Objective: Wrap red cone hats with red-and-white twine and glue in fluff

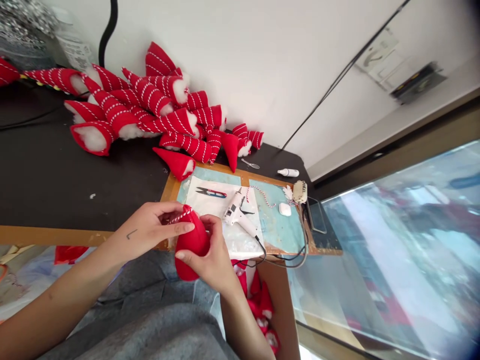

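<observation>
Between both hands, near the front edge of the table, is a red felt cone hat [192, 239] with its tip up. My left hand [161, 227] pinches a red-and-white twisted cord [179, 217] against the hat near its tip. The fingers of my right hand [212, 255] wrap round the hat's lower side, thumb across the front. Just beyond, a white glue gun [237, 212] and blue-handled thread snips [211, 192] lie on a white sheet [198, 215]. Another length of twisted cord [265, 196] curves over the blue board to the right.
A pile of stuffed red cones [150, 100] wound with cord lies along the wall. A cardboard box [275, 290] of red cones stands below the table edge. A phone [316, 215], a white case [284, 209], a small white bottle [288, 172] and cables sit at right.
</observation>
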The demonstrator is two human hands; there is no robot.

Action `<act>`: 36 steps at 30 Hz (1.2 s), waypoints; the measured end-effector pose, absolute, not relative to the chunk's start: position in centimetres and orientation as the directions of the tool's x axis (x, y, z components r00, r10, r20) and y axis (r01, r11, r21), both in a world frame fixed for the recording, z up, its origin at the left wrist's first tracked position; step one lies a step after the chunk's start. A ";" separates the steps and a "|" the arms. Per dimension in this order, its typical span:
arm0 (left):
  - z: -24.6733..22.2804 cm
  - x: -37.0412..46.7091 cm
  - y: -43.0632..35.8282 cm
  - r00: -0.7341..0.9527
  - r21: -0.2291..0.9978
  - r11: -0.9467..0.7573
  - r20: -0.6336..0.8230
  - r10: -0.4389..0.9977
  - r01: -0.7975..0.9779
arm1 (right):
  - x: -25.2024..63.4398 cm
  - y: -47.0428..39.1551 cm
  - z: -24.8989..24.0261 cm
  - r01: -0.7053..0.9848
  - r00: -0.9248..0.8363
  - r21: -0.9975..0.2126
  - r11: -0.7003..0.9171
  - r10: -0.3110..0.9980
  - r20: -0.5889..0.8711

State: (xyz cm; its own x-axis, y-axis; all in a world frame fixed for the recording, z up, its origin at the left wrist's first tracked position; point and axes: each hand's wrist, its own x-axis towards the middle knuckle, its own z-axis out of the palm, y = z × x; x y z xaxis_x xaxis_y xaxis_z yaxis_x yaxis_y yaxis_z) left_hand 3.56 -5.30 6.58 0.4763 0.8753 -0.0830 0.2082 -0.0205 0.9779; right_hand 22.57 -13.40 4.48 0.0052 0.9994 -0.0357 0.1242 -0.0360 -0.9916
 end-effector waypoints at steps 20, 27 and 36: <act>6.2 2.6 -5.7 0.541 0.964 0.264 -0.229 0.809 0.014 | 22.8 -12.7 4.0 -0.184 -0.240 -0.969 -0.165 0.963 -0.119; 5.0 1.9 -4.6 0.486 0.981 0.193 -0.180 0.855 0.023 | 22.7 -12.5 4.4 -0.052 -0.142 -0.992 -0.112 0.984 -0.103; 5.3 2.6 -4.4 0.591 0.978 0.208 -0.177 0.787 0.016 | 22.8 -12.5 4.0 -0.111 -0.211 -0.988 -0.107 0.974 -0.082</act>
